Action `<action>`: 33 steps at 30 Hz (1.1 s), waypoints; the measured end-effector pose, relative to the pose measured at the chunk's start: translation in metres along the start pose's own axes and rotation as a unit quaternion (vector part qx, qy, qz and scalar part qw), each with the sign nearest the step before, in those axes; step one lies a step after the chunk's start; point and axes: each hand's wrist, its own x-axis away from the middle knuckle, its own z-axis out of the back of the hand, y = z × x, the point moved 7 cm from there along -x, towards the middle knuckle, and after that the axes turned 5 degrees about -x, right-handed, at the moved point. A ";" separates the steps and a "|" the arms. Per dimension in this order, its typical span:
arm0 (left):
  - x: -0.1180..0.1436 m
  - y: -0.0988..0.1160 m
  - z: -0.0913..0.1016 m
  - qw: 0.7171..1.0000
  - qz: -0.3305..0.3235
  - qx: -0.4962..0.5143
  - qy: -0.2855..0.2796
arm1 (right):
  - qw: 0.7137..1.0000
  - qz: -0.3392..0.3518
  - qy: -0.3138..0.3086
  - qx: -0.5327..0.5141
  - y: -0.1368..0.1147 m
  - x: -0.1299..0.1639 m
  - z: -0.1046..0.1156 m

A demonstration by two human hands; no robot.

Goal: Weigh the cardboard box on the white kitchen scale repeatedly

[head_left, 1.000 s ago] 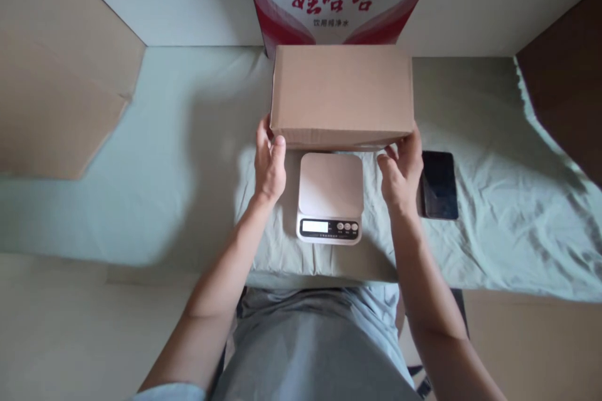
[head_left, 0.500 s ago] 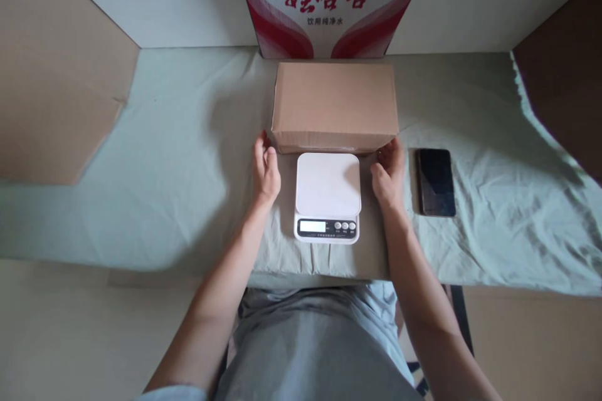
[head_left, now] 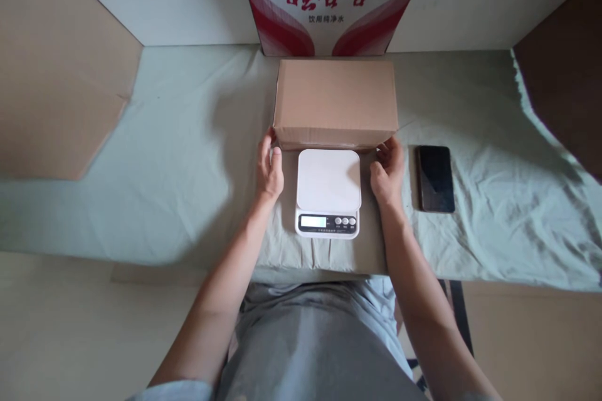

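A plain brown cardboard box point(head_left: 335, 100) lies on the green cloth, just behind a small white kitchen scale point(head_left: 328, 191) with a lit display and three buttons. My left hand point(head_left: 269, 169) rests left of the scale, its fingertips touching the box's near left corner. My right hand point(head_left: 387, 172) lies right of the scale with loosely curled fingers against the box's near right corner. Neither hand wraps around the box, and nothing lies on the scale's platform.
A black phone point(head_left: 436, 177) lies face up right of my right hand. A red and white printed carton point(head_left: 335, 3) stands behind the box. Cardboard sheets lean at the left point(head_left: 56, 81) and right point(head_left: 564, 88). The green cloth point(head_left: 179, 156) covers the table.
The box was held up above the scale a second ago and now rests on the cloth behind it. My hands have dropped to its near corners.
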 end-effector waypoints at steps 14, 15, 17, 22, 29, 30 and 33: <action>-0.002 0.008 -0.006 0.997 0.004 -0.044 -0.058 | 0.996 0.055 -0.066 0.019 -0.014 0.000 -0.008; -0.002 0.013 -0.004 0.998 -0.005 -0.044 -0.053 | 0.996 0.062 -0.068 0.011 -0.018 0.000 -0.008; -0.002 0.029 0.001 0.998 -0.040 -0.034 -0.041 | 0.995 0.077 -0.061 -0.005 -0.031 0.001 -0.004; 0.022 0.075 0.019 0.993 -0.111 0.009 -0.046 | 0.995 0.096 -0.023 -0.019 -0.069 0.021 0.013; 0.092 0.077 0.044 0.996 -0.071 0.013 -0.052 | 0.998 0.062 -0.014 -0.014 -0.079 0.086 0.032; 0.100 0.074 0.045 0.996 -0.069 0.012 -0.056 | 0.999 0.052 -0.010 -0.012 -0.075 0.094 0.035; 0.112 0.067 0.049 0.997 -0.055 0.007 -0.055 | 1.000 0.029 0.002 -0.004 -0.063 0.113 0.041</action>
